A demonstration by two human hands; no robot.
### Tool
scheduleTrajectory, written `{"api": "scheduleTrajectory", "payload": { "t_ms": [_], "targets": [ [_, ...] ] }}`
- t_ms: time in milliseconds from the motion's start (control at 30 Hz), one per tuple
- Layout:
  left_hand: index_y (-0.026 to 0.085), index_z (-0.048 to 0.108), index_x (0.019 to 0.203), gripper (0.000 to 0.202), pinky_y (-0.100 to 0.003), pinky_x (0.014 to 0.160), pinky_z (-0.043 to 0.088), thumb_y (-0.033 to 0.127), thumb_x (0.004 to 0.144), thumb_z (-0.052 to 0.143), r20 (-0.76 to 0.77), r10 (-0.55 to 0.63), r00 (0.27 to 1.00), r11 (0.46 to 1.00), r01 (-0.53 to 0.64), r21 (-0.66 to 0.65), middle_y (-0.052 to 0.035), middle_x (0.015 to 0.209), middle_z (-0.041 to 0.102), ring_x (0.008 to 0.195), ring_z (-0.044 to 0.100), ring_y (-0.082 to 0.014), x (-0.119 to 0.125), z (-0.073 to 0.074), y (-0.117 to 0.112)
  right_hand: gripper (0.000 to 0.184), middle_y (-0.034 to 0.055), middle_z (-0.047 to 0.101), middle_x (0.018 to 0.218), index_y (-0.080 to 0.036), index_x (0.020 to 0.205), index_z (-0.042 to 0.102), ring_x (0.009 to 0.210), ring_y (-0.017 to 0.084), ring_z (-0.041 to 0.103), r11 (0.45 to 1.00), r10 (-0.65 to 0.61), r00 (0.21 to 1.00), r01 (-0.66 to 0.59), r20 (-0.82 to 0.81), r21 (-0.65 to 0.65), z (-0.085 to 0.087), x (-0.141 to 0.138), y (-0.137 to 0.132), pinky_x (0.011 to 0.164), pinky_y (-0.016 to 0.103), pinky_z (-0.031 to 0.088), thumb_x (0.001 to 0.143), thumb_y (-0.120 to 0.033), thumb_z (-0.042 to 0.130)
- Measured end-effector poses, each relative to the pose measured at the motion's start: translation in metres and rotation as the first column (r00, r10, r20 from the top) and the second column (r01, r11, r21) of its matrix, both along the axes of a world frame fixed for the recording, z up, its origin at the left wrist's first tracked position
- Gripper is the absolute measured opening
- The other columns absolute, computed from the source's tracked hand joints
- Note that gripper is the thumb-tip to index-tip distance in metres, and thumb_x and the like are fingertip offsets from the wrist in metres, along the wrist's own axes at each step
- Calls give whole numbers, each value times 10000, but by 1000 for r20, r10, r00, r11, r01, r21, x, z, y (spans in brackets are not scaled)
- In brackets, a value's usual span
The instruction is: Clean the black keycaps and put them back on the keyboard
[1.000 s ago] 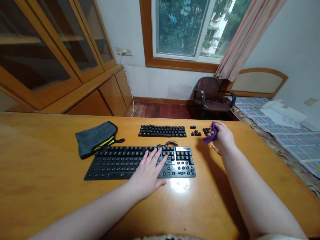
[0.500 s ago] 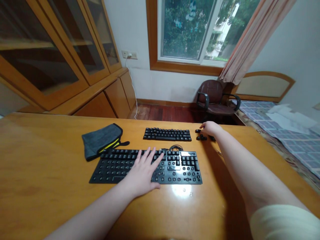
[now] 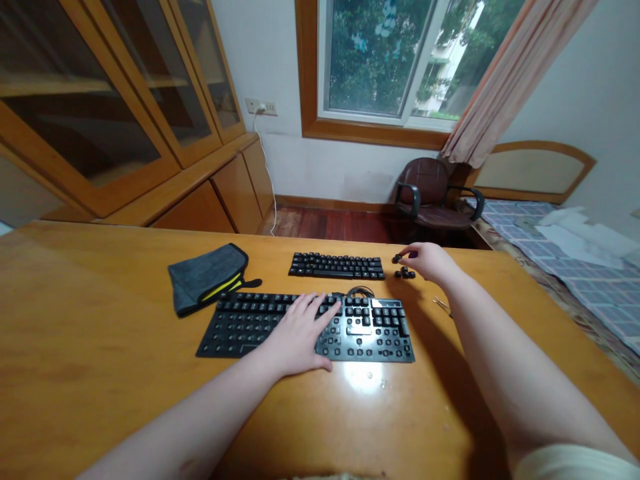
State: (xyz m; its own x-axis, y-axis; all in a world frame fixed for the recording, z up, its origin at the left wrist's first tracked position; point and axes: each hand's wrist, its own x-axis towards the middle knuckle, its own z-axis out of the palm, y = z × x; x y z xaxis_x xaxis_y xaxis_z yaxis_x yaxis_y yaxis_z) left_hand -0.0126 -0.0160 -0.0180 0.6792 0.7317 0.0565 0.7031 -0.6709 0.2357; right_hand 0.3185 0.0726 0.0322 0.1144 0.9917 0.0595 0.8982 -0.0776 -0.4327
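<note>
A black full-size keyboard [image 3: 350,351] lies across the desk, with bare switches over its lower rows and keycaps along the top rows. My left hand [image 3: 300,333] rests flat on its middle, fingers spread, hiding part of it. At the far right, my right hand [image 3: 429,260] pinches a black keycap [image 3: 397,258] between thumb and fingertips at the desk's back. A small cluster of loose keycaps [image 3: 405,273] sits just below that hand. Behind the keyboard, a block of removed keycaps [image 3: 336,265] is laid out in rows.
A folded grey cloth [image 3: 205,277] with yellow lining lies at the keyboard's upper left. A coiled cable [image 3: 361,292] is behind the keyboard. A thin wire tool [image 3: 442,305] lies beside my right forearm. Beyond the desk [image 3: 100,320] stands a chair [image 3: 425,190].
My right hand has drawn its fingertips together on a keycap and shifted slightly right. The keyboard, under my left hand, has slid a little to the right.
</note>
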Motion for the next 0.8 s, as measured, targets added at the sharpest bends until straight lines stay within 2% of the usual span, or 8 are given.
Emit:
{"api": "scheduleTrajectory", "payload": {
  "t_ms": [133, 233, 300, 433, 533, 633, 700, 800],
  "targets": [
    [236, 196, 1390, 1098, -533, 1055, 146, 633, 490, 683, 5, 4, 1000, 1000, -4, 25, -148, 1447, 227, 1324, 166, -352, 8, 0, -4, 183, 0, 634, 572, -222, 742, 712, 491, 142, 549, 988, 137, 972, -120, -192, 95, 4, -40, -51, 468, 254, 397, 616, -350, 676],
    [220, 239, 1377, 892, -524, 1060, 176, 481, 643, 673, 61, 12, 998, 997, -17, 73, -135, 1453, 223, 1332, 165, -329, 13, 9, -19, 184, -13, 639, 590, -234, 772, 710, 508, 142, 556, 977, 215, 929, -203, -301, 72, 2, -72, -88, 492, 259, 420, 636, -350, 665],
    [250, 275, 1362, 712, -457, 1044, 281, 356, 746, 614, 151, 25, 988, 999, -30, 31, -99, 1448, 253, 1306, 261, -282, 17, 20, -29, 166, -6, 677, 695, -240, 780, 705, 612, 163, 597, 966, 257, 885, -250, -387, 71, 0, -89, -108, 580, 280, 453, 647, -330, 662],
    [297, 412, 1286, 504, -336, 978, 404, 268, 804, 554, 355, 70, 932, 987, -12, -161, -30, 1278, 493, 1142, 483, -181, 28, 35, -39, 148, -10, 693, 743, -248, 795, 701, 684, 182, 609, 948, 276, 818, -318, -504, 4, -2, -112, -131, 646, 296, 458, 663, -292, 653],
    [294, 528, 1191, 398, -284, 924, 449, 212, 803, 560, 450, 94, 888, 975, 9, -221, -4, 1087, 617, 1006, 564, -143, 34, 36, -39, 124, -14, 688, 719, -243, 778, 697, 683, 183, 607, 952, 220, 802, -300, -555, -56, -2, -118, -138, 636, 287, 455, 672, -276, 641],
    [269, 634, 1045, 271, -290, 904, 469, 188, 797, 563, 531, 150, 834, 970, -19, -244, -6, 1007, 652, 949, 589, -144, 37, 30, -40, 132, -3, 681, 741, -231, 789, 680, 711, 183, 604, 953, 181, 773, -290, -608, -85, -3, -118, -145, 659, 292, 456, 715, -296, 593],
    [244, 666, 963, 216, -295, 873, 494, 182, 769, 595, 587, 240, 773, 948, -58, -312, -15, 978, 655, 917, 603, -148, 38, 24, -41, 182, 12, 675, 816, -228, 862, 652, 756, 189, 600, 974, 135, 767, -219, -628, -58, -6, -116, -148, 694, 305, 460, 698, -292, 602],
    [195, 657, 931, 232, -288, 801, 537, 150, 704, 645, 641, 445, 626, 858, -91, -506, -37, 960, 640, 870, 623, -149, 41, 14, -41, 300, 26, 650, 897, -229, 965, 590, 782, 190, 594, 997, 79, 742, -60, -666, 52, -15, -114, -152, 707, 322, 471, 665, -225, 595]
  ]
}}
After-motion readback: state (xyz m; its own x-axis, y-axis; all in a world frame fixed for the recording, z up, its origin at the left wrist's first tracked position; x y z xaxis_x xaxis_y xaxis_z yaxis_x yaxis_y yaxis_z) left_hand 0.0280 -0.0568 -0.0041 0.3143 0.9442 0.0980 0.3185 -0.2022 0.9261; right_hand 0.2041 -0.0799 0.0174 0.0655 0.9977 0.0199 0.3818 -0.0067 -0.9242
